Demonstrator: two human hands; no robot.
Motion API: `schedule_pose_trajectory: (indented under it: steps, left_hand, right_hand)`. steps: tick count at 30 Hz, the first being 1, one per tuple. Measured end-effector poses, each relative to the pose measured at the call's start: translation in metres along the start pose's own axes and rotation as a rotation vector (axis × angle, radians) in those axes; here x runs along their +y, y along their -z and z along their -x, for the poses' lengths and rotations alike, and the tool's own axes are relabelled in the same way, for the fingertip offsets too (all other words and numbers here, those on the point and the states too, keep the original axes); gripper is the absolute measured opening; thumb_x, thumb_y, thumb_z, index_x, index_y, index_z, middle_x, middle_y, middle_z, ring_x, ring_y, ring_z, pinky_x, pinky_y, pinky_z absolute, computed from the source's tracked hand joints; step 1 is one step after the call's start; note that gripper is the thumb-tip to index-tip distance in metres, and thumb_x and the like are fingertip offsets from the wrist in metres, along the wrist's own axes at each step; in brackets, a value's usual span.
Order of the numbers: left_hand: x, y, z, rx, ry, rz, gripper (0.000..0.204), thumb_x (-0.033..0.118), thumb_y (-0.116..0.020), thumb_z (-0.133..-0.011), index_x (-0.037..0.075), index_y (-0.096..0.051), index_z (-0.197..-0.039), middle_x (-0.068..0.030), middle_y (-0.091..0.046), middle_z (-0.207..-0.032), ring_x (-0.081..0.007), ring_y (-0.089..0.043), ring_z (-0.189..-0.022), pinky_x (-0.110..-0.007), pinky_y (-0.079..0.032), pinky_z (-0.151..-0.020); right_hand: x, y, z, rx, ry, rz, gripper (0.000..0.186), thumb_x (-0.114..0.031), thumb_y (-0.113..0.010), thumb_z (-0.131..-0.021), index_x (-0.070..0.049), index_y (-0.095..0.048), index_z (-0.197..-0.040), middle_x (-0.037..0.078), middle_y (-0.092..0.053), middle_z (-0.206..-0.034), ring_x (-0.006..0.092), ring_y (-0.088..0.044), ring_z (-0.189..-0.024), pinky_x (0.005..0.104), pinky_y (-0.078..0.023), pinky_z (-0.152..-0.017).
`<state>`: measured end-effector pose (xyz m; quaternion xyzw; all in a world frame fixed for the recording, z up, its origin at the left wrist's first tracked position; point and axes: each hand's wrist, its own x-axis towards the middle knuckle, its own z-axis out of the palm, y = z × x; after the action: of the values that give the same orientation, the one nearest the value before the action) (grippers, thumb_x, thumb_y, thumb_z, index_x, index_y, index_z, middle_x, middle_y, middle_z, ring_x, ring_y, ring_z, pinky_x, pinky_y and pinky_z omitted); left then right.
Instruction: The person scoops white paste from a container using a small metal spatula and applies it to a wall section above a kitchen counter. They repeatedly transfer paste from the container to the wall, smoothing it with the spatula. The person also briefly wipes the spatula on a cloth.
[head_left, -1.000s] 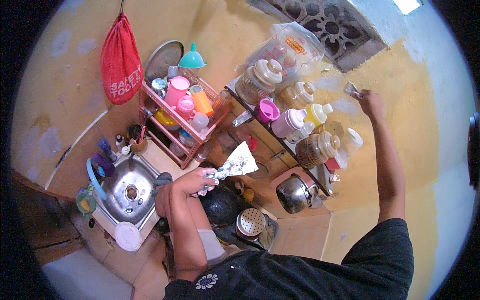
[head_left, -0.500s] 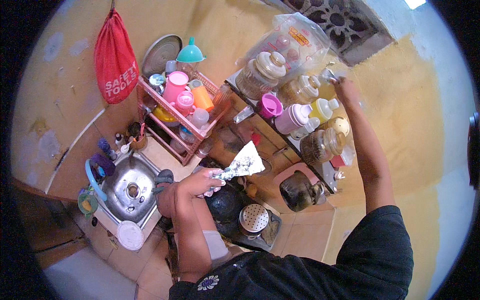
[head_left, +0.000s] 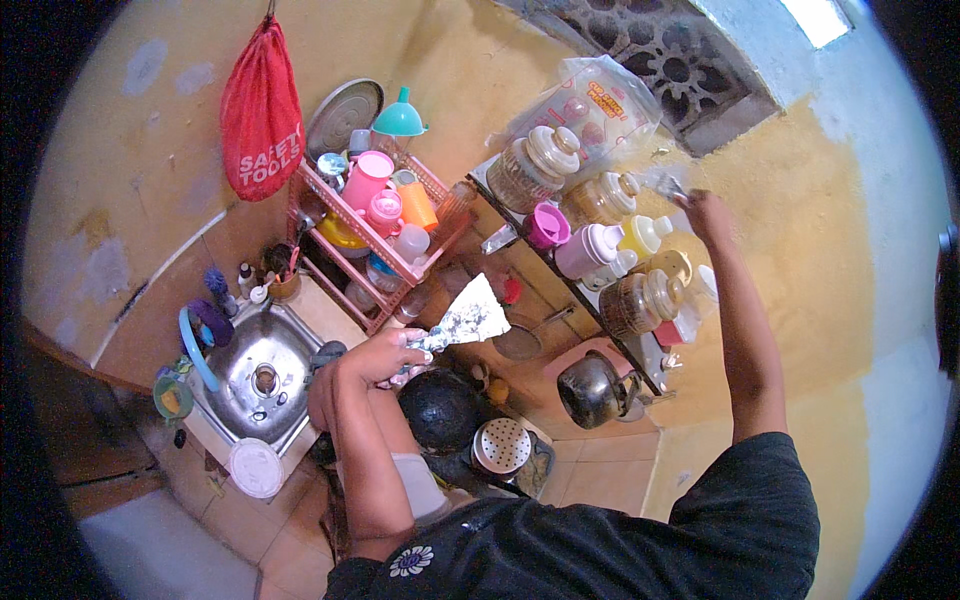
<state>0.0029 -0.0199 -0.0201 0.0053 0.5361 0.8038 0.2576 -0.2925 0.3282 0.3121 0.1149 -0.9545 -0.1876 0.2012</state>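
Note:
My left hand (head_left: 385, 355) is closed round the handle of a putty knife (head_left: 474, 312), whose wide blade is caked with white, dark-flecked paste. It is held up in front of me, above the black wok (head_left: 440, 408). My right arm reaches far up to the yellow wall. There my right hand (head_left: 706, 212) grips a small metal scraper (head_left: 668, 186), its blade at the wall just beyond the shelf of jars. The scraper's handle is mostly hidden in my fingers. Pale patches show on the wall around the blade.
Below my right arm, a shelf (head_left: 510, 227) carries glass jars (head_left: 640, 300), bottles and a purple cup. A metal pot (head_left: 592, 388) hangs under it. To the left are a pink dish rack (head_left: 375, 232) with cups, a steel sink (head_left: 262, 385) and a hanging red bag (head_left: 262, 115).
My view has shifted slightly. My right hand and scraper have moved a little along the wall. My left hand still holds the putty knife in about the same place.

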Motion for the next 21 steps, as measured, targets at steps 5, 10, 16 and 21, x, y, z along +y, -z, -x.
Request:
schedule_pose_trajectory:
  steps: [5,10,16,21]
  left_hand:
    - [0.005,-0.011,-0.006,-0.024,0.040,0.037,0.027,0.011,-0.057,-0.086,0.008,-0.052,-0.112,0.0022,-0.050,-0.068,-0.0059,-0.041,-0.047,-0.021,-0.031,-0.039]
    - [0.004,-0.011,-0.023,-0.015,0.057,-0.005,0.016,0.010,-0.056,-0.086,0.009,-0.053,-0.101,0.0021,-0.046,-0.065,-0.0060,-0.038,-0.045,-0.021,-0.029,-0.038]
    - [0.005,-0.016,-0.037,-0.022,0.016,-0.139,0.020,0.011,-0.058,-0.086,0.009,-0.055,-0.105,0.0023,-0.045,-0.064,-0.0060,-0.039,-0.044,-0.021,-0.029,-0.037]
    - [0.004,-0.018,-0.039,-0.086,0.041,-0.020,0.022,0.012,-0.058,-0.086,0.009,-0.055,-0.107,0.0025,-0.045,-0.063,-0.0063,-0.039,-0.045,-0.021,-0.029,-0.038]
  right_hand:
    - [-0.007,-0.029,-0.036,-0.009,-0.001,0.101,0.049,-0.050,-0.059,-0.081,-0.004,-0.061,-0.094,0.020,-0.065,-0.090,0.0390,-0.062,-0.085,0.0464,-0.049,-0.073]
    - [0.004,0.001,-0.049,-0.009,0.069,0.263,0.050,-0.048,-0.063,-0.078,-0.002,-0.062,-0.097,0.021,-0.065,-0.091,0.0376,-0.063,-0.087,0.0449,-0.050,-0.074]
    - [0.061,0.073,-0.050,-0.040,0.043,0.196,0.048,-0.051,-0.062,-0.078,-0.003,-0.065,-0.079,0.020,-0.064,-0.080,0.0371,-0.063,-0.076,0.0459,-0.048,-0.067]
    - [0.011,0.067,-0.032,-0.109,0.177,0.291,0.051,-0.053,-0.062,-0.077,-0.002,-0.064,-0.078,0.021,-0.064,-0.082,0.0369,-0.063,-0.076,0.0452,-0.048,-0.066]
